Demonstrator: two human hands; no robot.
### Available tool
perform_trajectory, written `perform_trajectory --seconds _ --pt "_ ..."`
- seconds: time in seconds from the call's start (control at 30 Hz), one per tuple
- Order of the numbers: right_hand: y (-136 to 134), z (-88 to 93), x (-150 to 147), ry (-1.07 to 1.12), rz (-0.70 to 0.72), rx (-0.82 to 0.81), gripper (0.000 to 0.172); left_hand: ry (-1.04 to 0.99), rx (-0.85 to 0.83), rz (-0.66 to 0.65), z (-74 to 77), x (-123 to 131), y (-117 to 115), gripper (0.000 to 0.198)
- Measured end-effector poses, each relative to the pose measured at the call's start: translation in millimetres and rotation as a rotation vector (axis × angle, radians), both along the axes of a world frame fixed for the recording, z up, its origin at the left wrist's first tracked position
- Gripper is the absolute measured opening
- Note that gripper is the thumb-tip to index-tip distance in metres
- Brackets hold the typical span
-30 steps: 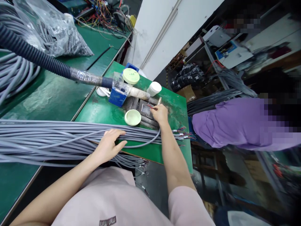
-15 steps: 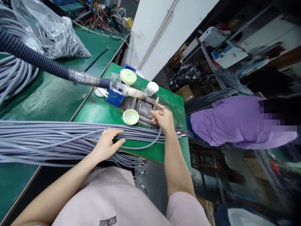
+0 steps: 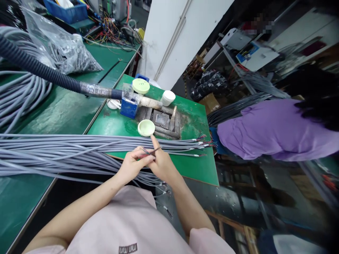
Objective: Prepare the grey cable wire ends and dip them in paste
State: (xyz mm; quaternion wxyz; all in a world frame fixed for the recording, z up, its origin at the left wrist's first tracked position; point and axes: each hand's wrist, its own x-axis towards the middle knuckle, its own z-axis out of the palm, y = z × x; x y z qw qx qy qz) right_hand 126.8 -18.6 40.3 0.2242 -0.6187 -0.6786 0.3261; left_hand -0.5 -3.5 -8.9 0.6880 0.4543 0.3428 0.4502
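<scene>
My left hand [image 3: 131, 163] and my right hand [image 3: 162, 163] meet over the near edge of the green table, in front of a bundle of grey cables [image 3: 87, 145]. Between their pinched fingers are the thin stripped wires [image 3: 151, 153] of a cable end, dark and reddish. My right index finger stretches forward, its tip by a pale green round dish [image 3: 146, 127]. The cable behind these wires is mostly hidden by my hands. Beyond the dish sits a grimy square solder pot [image 3: 161, 120] with a stick-like piece [image 3: 173, 118] across its frame.
A ribbed black hose [image 3: 58, 76] runs to a nozzle by a blue box [image 3: 129, 107]. Behind stand a white jar [image 3: 167, 97] and a pale green lid [image 3: 141, 85]. Cable coils and a plastic bag [image 3: 71, 53] lie left. A person in purple [image 3: 275, 128] is at right.
My right hand has drawn back from the solder pot toward me, bringing the wires. My left hand has left the cable bundle and moved right, and now pinches the wires too.
</scene>
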Motion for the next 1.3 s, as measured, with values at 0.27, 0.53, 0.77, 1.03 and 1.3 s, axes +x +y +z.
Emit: perform_trajectory --seconds 0.27,0.53,0.77,1.03,1.3 --pt "-27.6 -5.6 10.3 0.138 -0.083 0.113 0.025 -0.197 -0.292 0.044 8.8 -7.2 -0.9 0.027" --pt "-40.9 -22.8 20.1 0.773 -0.079 -0.276 0.036 -0.434 -0.446 -0.288 17.1 -10.5 -2.0 0.037" --pt "-46.2 -28.4 17.0 0.939 -0.107 -0.324 0.032 -0.388 -0.427 -0.103 20.5 -2.0 -8.3 0.035" --pt "-57.5 -32.2 13.8 1.022 -0.16 -0.364 0.035 -0.342 -0.346 -0.016 19.5 6.3 -18.9 0.035" --pt "-58.7 -33.3 15.1 1.07 -0.159 -0.389 0.035 -0.307 -0.34 0.008 16.6 10.0 -20.8 0.035"
